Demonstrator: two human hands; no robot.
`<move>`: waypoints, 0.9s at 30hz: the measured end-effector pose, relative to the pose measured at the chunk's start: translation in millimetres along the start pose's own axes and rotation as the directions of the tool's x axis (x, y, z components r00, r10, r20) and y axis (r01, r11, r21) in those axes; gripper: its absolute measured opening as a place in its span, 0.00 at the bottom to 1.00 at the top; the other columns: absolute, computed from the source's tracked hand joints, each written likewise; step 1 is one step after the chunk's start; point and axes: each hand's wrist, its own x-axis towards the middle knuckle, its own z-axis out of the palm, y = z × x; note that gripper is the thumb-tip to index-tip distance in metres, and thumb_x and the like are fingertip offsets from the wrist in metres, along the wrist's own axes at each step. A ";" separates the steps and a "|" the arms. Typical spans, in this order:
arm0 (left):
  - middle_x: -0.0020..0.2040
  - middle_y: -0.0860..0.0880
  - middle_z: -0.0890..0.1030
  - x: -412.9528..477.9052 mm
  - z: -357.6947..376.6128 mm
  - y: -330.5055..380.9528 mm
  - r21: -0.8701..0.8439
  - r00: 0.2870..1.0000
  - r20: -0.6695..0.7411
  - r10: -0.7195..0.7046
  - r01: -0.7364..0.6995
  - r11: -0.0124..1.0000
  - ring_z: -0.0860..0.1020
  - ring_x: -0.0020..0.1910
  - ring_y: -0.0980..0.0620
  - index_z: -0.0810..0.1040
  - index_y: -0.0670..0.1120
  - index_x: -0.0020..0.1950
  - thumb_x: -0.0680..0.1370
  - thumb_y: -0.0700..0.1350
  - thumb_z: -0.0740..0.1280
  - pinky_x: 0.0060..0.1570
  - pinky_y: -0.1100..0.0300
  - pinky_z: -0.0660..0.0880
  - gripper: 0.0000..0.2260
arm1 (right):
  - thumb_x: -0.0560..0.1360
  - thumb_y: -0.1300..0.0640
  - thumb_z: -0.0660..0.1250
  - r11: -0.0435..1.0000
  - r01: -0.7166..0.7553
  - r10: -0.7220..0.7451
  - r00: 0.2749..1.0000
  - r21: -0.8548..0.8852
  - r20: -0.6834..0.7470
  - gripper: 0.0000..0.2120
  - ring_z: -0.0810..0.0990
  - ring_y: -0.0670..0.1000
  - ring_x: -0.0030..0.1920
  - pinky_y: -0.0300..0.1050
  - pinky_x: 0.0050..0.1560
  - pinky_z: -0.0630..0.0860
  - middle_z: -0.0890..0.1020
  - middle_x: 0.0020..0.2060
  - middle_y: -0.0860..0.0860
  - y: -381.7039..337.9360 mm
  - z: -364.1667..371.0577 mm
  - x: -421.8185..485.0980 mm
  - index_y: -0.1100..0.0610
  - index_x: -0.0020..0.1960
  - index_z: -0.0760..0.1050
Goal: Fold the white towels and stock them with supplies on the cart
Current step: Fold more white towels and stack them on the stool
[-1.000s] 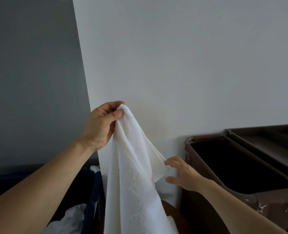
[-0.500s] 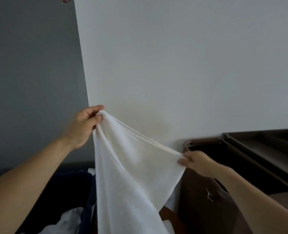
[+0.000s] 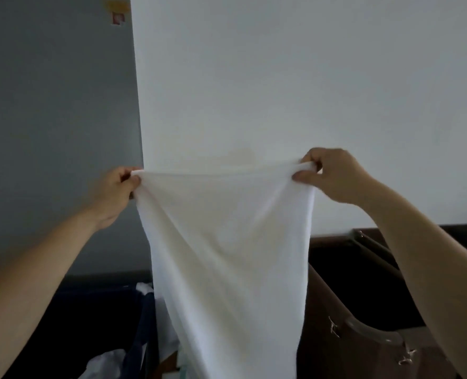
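A white towel [image 3: 226, 255] hangs spread in front of me, its top edge stretched level between both hands. My left hand [image 3: 114, 192] pinches the top left corner, thumb and fingers curled on the cloth. At the top right corner my right hand [image 3: 333, 173] pinches the bunched edge. The towel's lower part drops out of view at the bottom. The brown cart [image 3: 363, 283] stands low on the right, partly behind my right forearm.
A white wall [image 3: 281, 77] faces me close behind the towel, with a grey wall [image 3: 49, 105] to its left. A dark blue bin [image 3: 133, 324] holding more white linen [image 3: 103, 365] sits at the lower left.
My right hand rose and moved right with its corner, and my left hand dropped a little. The towel's top edge went from slanting to level and taut.
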 end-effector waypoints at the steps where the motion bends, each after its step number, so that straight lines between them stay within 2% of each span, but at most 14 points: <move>1: 0.40 0.54 0.80 -0.6 0.3 6.1 -0.045 1.000 -0.011 0.013 -0.014 0.999 0.77 0.39 0.58 0.77 0.44 0.50 0.83 0.34 0.58 0.40 0.66 0.77 0.10 | 0.73 0.50 0.73 0.999 -0.009 0.012 0.998 0.048 -0.063 0.10 0.73 0.42 0.36 0.35 0.35 0.67 0.77 0.36 0.44 -1.1 -3.1 1.5 0.46 0.39 0.72; 3: 0.37 0.54 0.80 -2.5 0.8 15.4 -0.092 0.999 -0.043 0.025 -0.029 0.995 0.77 0.36 0.60 0.77 0.48 0.45 0.81 0.32 0.57 0.37 0.66 0.76 0.15 | 0.73 0.50 0.72 0.998 -0.033 0.035 0.998 0.047 -0.056 0.08 0.74 0.43 0.38 0.38 0.36 0.68 0.77 0.38 0.44 -5.4 -5.3 0.1 0.47 0.43 0.73; 5: 0.39 0.51 0.77 -5.0 4.3 15.2 -0.072 0.993 -0.116 0.020 -0.029 0.997 0.74 0.37 0.57 0.76 0.49 0.43 0.79 0.30 0.55 0.38 0.65 0.72 0.17 | 0.73 0.52 0.73 0.999 -0.036 0.036 0.999 0.016 -0.015 0.08 0.74 0.41 0.36 0.34 0.34 0.68 0.77 0.38 0.43 -5.8 -5.1 -3.1 0.46 0.42 0.73; 7: 0.40 0.52 0.76 -7.9 12.6 11.4 -0.008 0.985 -0.170 0.008 -0.009 1.000 0.71 0.37 0.58 0.75 0.51 0.41 0.78 0.31 0.55 0.33 0.72 0.69 0.17 | 0.72 0.53 0.74 0.995 -0.038 0.046 0.995 0.092 -0.092 0.09 0.75 0.38 0.34 0.26 0.30 0.67 0.78 0.37 0.42 -5.9 -6.4 -5.0 0.45 0.40 0.74; 9: 0.41 0.53 0.76 -10.8 20.0 6.7 0.019 0.972 -0.236 -0.020 0.026 1.000 0.72 0.38 0.59 0.76 0.51 0.42 0.78 0.33 0.55 0.30 0.75 0.67 0.16 | 0.72 0.54 0.74 0.980 -0.037 0.066 0.987 0.195 -0.144 0.09 0.75 0.33 0.33 0.25 0.30 0.67 0.78 0.37 0.41 -7.5 -4.5 -5.2 0.44 0.40 0.74; 12: 0.48 0.49 0.77 -10.3 22.4 -2.2 0.005 0.927 -0.366 -0.078 0.086 0.996 0.74 0.47 0.53 0.78 0.46 0.50 0.79 0.36 0.56 0.37 0.66 0.69 0.12 | 0.74 0.56 0.72 0.978 -0.052 0.066 0.996 0.201 -0.062 0.10 0.76 0.34 0.36 0.31 0.36 0.69 0.80 0.40 0.39 -10.9 3.6 -7.6 0.42 0.41 0.75; 14: 0.49 0.47 0.77 -10.2 24.2 -10.4 0.024 0.906 -0.406 -0.119 0.141 0.990 0.74 0.49 0.49 0.77 0.46 0.50 0.79 0.37 0.55 0.42 0.59 0.70 0.12 | 0.75 0.57 0.71 0.977 -0.045 0.054 0.998 0.207 -0.039 0.10 0.77 0.38 0.40 0.34 0.39 0.70 0.80 0.42 0.39 -7.6 9.2 -9.1 0.41 0.43 0.75; 16: 0.45 0.46 0.78 -13.9 28.7 -15.3 0.024 0.888 -0.444 -0.118 0.143 0.989 0.74 0.44 0.48 0.76 0.46 0.44 0.78 0.38 0.55 0.40 0.57 0.71 0.11 | 0.75 0.56 0.71 0.969 -0.055 0.067 0.997 0.242 -0.043 0.10 0.78 0.44 0.43 0.37 0.43 0.72 0.80 0.43 0.41 -3.4 13.9 -10.7 0.42 0.51 0.76; 18: 0.34 0.49 0.73 -19.9 33.4 -13.9 0.055 0.892 -0.448 -0.064 0.098 0.994 0.70 0.33 0.52 0.72 0.47 0.35 0.73 0.42 0.56 0.30 0.60 0.64 0.09 | 0.75 0.54 0.72 0.972 -0.101 0.105 0.994 0.212 -0.012 0.21 0.77 0.47 0.44 0.37 0.45 0.71 0.78 0.43 0.45 3.2 19.0 -11.8 0.45 0.66 0.72; 19: 0.31 0.49 0.69 -23.1 36.0 -12.3 0.065 0.903 -0.428 -0.045 0.080 0.995 0.67 0.31 0.53 0.69 0.47 0.33 0.71 0.46 0.56 0.30 0.59 0.60 0.08 | 0.76 0.54 0.72 0.975 -0.138 0.137 0.990 0.175 0.015 0.23 0.77 0.47 0.44 0.37 0.46 0.70 0.79 0.45 0.46 7.4 22.0 -12.1 0.48 0.69 0.71; 21: 0.35 0.50 0.73 -29.6 39.7 -9.6 0.014 0.940 -0.338 -0.051 0.059 0.998 0.69 0.34 0.52 0.71 0.47 0.34 0.69 0.58 0.57 0.34 0.56 0.64 0.15 | 0.76 0.53 0.71 0.973 -0.199 0.195 0.980 0.116 0.043 0.14 0.77 0.49 0.44 0.40 0.43 0.70 0.81 0.45 0.47 16.9 27.4 -12.3 0.52 0.61 0.77; 24: 0.46 0.49 0.80 -40.8 32.9 -3.2 0.031 0.995 0.050 -0.087 0.085 0.996 0.78 0.45 0.51 0.79 0.49 0.48 0.64 0.75 0.62 0.42 0.56 0.73 0.31 | 0.76 0.53 0.71 0.959 -0.259 0.258 0.966 0.113 0.028 0.04 0.75 0.46 0.39 0.39 0.35 0.67 0.78 0.38 0.45 29.3 34.4 -15.5 0.52 0.49 0.77; 25: 0.47 0.47 0.82 -43.2 26.5 -0.6 0.038 0.966 0.222 -0.133 0.128 0.991 0.81 0.46 0.49 0.80 0.47 0.52 0.62 0.75 0.68 0.42 0.56 0.76 0.35 | 0.76 0.53 0.70 0.953 -0.275 0.275 0.961 0.131 0.018 0.04 0.75 0.45 0.39 0.39 0.35 0.67 0.78 0.38 0.44 32.0 36.2 -16.7 0.51 0.49 0.76; 27: 0.52 0.45 0.84 -46.2 12.4 3.4 0.044 0.842 0.497 -0.210 0.217 0.975 0.84 0.50 0.45 0.79 0.45 0.59 0.61 0.61 0.78 0.42 0.54 0.81 0.32 | 0.77 0.53 0.70 0.941 -0.294 0.298 0.955 0.167 0.005 0.04 0.75 0.45 0.39 0.39 0.35 0.67 0.78 0.39 0.45 36.0 38.8 -18.4 0.50 0.49 0.75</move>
